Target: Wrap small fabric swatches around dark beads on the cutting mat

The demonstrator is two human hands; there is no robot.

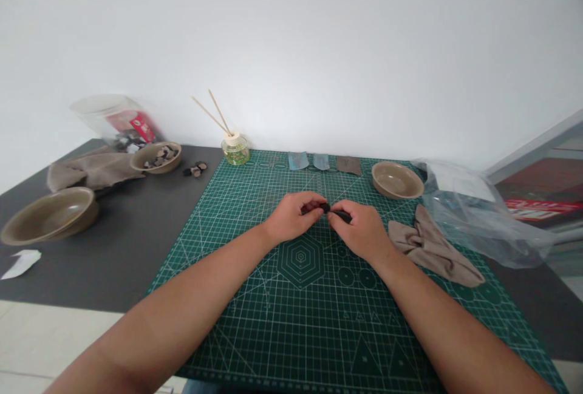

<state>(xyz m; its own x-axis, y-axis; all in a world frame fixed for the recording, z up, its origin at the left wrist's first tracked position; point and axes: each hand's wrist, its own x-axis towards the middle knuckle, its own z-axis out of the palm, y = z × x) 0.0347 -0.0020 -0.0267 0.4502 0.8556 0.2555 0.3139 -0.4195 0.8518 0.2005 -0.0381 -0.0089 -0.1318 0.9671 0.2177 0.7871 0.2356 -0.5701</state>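
three round tan bowls (45, 213), two brown cloths (444, 254), two clear plastic bags (492, 224), one green gridded mat (228, 203); along its far edge, two pale-blue fabric scraps (298, 161), one brown scrap (348, 165); at its far-left corner, one glass diffuser (235, 152), two wooden sticks (219, 113).

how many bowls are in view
3: the leftmost bowl on the dark table, the middle bowl farther back with small pieces inside, and the rightmost bowl on the green mat.
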